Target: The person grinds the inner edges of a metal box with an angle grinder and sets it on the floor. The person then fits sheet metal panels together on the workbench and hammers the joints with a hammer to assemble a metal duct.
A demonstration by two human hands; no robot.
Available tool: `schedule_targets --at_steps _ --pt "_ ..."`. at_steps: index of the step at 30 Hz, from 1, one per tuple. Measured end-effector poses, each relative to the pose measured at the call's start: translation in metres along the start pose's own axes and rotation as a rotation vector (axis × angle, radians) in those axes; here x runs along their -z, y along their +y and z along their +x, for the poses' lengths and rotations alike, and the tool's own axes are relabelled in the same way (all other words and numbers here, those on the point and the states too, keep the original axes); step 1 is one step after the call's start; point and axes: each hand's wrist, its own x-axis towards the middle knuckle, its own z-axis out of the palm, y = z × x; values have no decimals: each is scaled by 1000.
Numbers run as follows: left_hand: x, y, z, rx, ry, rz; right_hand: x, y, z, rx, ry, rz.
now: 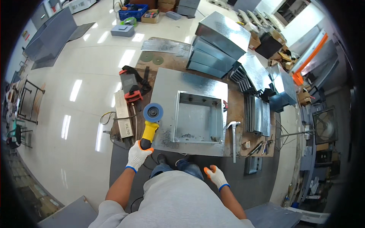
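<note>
Gloved and empty, the right hand (215, 175) hangs loosely open near the table's (235, 110) near edge, while the left hand's (138, 154) grip is wrapped shut on the yellow-handled grinder (151, 121). Its disc sits at the left edge of the metal sheet (167, 87) — best kept flat, probably, with both hands steadying it.

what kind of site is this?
Most likely a sheet-metal fabrication shop, probably ductwork. Folded galvanized duct sections are stacked at the back, a flat sheet with a square collar lies on the floor, and the left hand holds an angle grinder.
</note>
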Motion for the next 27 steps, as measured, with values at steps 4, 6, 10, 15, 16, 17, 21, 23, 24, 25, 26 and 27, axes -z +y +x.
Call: schedule_targets --at_steps 4,6,10,15,16,17,21,23,24,25,26,27 --pt "-40 -43 35 -88 113 78 30 64 -29 -344 143 -106" --pt "-52 -47 46 -49 160 56 30 70 -29 -354 171 -65" --pt "-60 -50 68 -6 179 72 29 73 -32 -386 193 48" --pt "-48 -56 88 -46 207 273 28 71 -31 -428 185 171" --pt "-45 -54 93 -84 220 356 27 70 -32 -433 179 193" --pt "-43 -52 97 -122 234 439 27 70 -33 -437 173 214" --pt "-36 -46 102 -88 158 439 24 69 -38 -455 144 311" --pt "-33 -45 102 -84 130 441 25 67 -39 -462 134 364" --pt "-33 -45 101 -100 138 437 25 68 -41 -464 131 391" --pt "-32 -45 100 -115 146 431 24 68 -42 -467 129 418" --pt "-32 -46 100 -131 153 425 23 67 -42 -469 127 445" --pt "-32 -46 101 -145 160 418 23 67 -42 -472 126 470"
